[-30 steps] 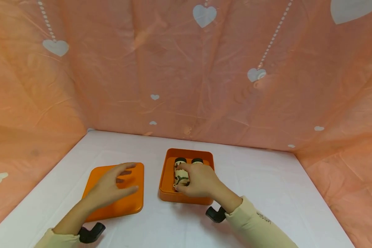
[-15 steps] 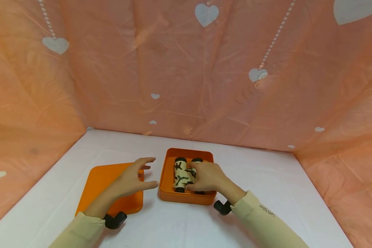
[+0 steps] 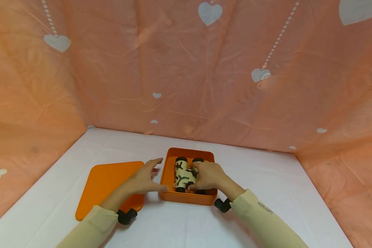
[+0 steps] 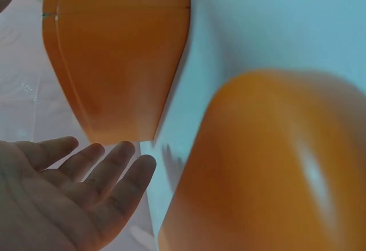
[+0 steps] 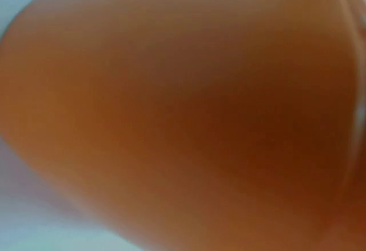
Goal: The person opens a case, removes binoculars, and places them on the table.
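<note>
- Sleeves [image 3: 90, 225], pale, extending from the bottom edge of the frame; a black wrist device [image 3: 127, 216] shows just below each cuff.
- Lid [image 3: 102, 182], orange, flat at lower left of the frame, partly covered by the left forearm; its blurred corner fills the lower right of the left wrist view.
- Left hand [image 3: 144, 179], between lid and box, fingers spread well apart from the thumb and holding nothing. Its fingertips reach the left rim of the box in the head view; whether they touch it cannot be told.
- Right hand [image 3: 209, 175], lower centre-right of the frame, thumb and fingers curved about the right barrel of the binoculars. The right wrist view, blurred orange, does not show this grip.
- Box [image 3: 189, 198], orange, uncovered, near the lower centre.
- Binoculars [image 3: 181, 175], camouflage-patterned, lying inside the box. Key relation: the long axis of the barrels runs near to far, up the frame; the right hand is the nearer, across the right barrel, while the left barrel lies to the right of the left hand's fingers, well apart from them.
- Counter [image 3: 173, 227], white, beneath everything.
- Fabric backdrop [image 3: 179, 69], peach with white hearts, across the upper frame.
</note>
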A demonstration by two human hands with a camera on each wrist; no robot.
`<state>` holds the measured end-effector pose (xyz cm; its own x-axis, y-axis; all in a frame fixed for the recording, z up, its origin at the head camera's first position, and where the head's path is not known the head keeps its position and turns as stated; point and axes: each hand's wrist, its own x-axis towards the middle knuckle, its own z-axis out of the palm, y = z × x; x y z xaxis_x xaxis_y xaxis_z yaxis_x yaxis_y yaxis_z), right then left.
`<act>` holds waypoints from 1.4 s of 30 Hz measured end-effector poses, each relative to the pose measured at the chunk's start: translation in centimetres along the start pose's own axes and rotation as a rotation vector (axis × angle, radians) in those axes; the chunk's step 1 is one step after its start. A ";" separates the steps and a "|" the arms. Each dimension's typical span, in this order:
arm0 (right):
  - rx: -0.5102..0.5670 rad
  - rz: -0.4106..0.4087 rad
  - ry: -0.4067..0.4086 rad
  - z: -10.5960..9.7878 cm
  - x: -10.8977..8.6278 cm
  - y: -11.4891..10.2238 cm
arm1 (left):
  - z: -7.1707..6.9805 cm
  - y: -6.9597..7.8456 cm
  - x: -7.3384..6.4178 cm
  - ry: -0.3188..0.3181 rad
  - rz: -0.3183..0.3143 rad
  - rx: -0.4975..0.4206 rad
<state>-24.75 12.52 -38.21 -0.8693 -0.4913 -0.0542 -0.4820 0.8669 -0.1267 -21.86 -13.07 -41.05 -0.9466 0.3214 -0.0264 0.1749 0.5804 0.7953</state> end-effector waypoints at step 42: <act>0.054 -0.046 0.001 0.5 1.0 0.3 | 0.9 0.7 0.8 -0.013 -0.032 0.025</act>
<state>-25.71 12.28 -38.79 -0.8465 -0.5303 -0.0459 -0.5149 0.8377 -0.1820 -22.24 -11.70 -41.07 -0.9483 0.3120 -0.0591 0.1518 0.6088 0.7787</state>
